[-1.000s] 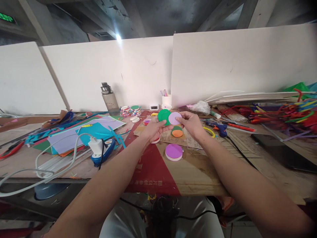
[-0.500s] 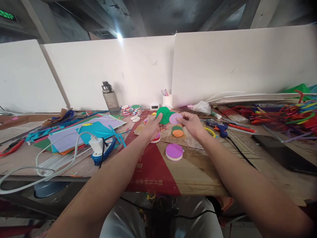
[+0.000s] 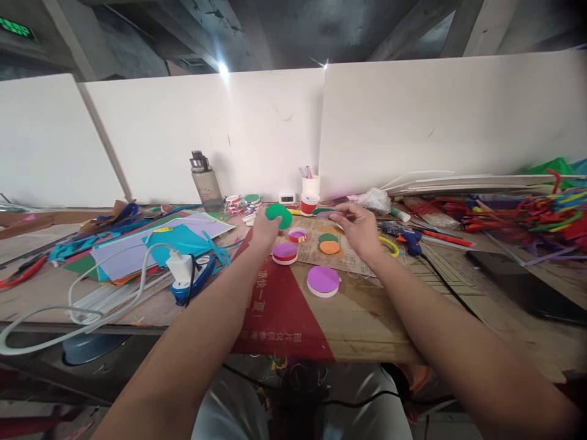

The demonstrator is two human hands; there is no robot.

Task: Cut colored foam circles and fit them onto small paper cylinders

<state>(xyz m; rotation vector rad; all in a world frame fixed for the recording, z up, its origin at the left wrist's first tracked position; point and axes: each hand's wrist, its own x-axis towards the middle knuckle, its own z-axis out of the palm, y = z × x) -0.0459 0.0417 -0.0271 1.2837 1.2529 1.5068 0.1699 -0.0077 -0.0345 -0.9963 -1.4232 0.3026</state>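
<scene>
Head view, clocked from the purple-topped round [image 3: 323, 280]: glue gun [image 3: 409, 239] at two o'clock, orange disc [image 3: 329, 247] at twelve. Pens [image 3: 308, 172] stand in the white cup [image 3: 310, 185], farther off at twelve. Left hand [image 3: 266, 232], at ten, pinches a green disc [image 3: 279, 216]; right hand [image 3: 361, 229], curled at one, grips a lilac disc [image 3: 326, 214] tilted nearly edge-on.

green disc [image 3: 279, 216]: matt, smooth, card- or foam-like, cannot tell which. lilac disc [image 3: 324, 214]: thin, dull finish. purple-topped disc [image 3: 323, 279]: flat matt face, white rim. printed brown sheet [image 3: 353, 255]: paper, no gloss. red-and-tan board [image 3: 279, 318]: looks like cardboard, slight sheen on tan part. bottle [image 3: 208, 190]: smooth translucent plastic body, shinier band at neck. power strip [image 3: 202, 278]: hard blue plastic, smooth. clear bag [image 3: 373, 200]: crinkled plastic film. white panels [image 3: 435, 122]: smooth, matt. ceiling [image 3: 302, 30]: rough, concrete-like.
</scene>
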